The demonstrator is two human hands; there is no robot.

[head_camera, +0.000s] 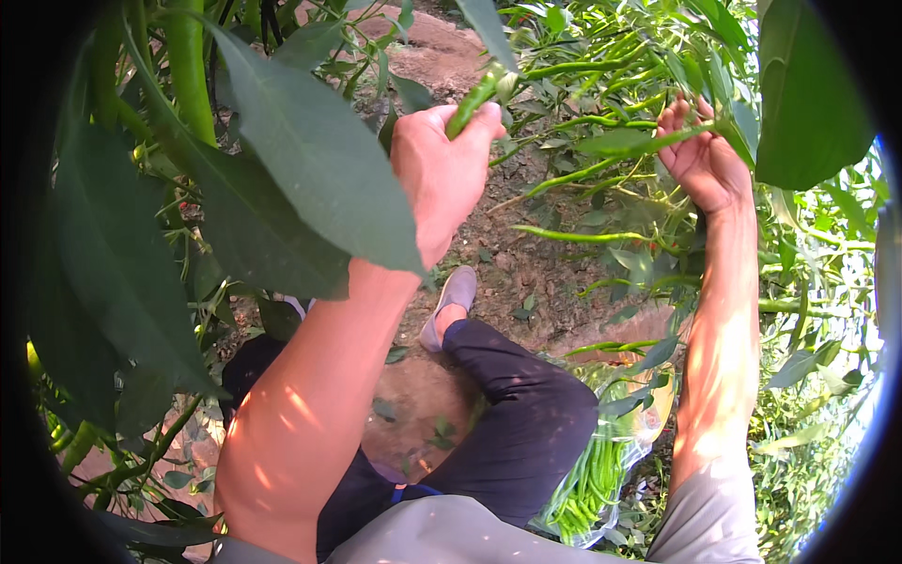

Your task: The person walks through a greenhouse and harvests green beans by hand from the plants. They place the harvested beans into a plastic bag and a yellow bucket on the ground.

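My left hand [451, 151] is closed around a green chili pepper [472, 106], whose stem end points up past the thumb and forefinger. At the upper right, my right hand [697, 155] is raised with its palm showing and fingers slightly curled, among leaves and hanging peppers of a pepper plant [634, 141]. A narrow leaf crosses in front of its fingers, and leaves partly hide the fingertips. Long green peppers [581, 235] hang below and left of it. A clear plastic bag [634, 465] holding many picked green peppers [595, 479] lies beside my right knee.
Large dark leaves [310, 141] hang close to the camera on the left, covering part of my left forearm. Another big leaf [810, 99] hangs at the upper right. Bare soil [521, 275] with fallen leaves runs between the plant rows, around my shoe [454, 296] and bent legs.
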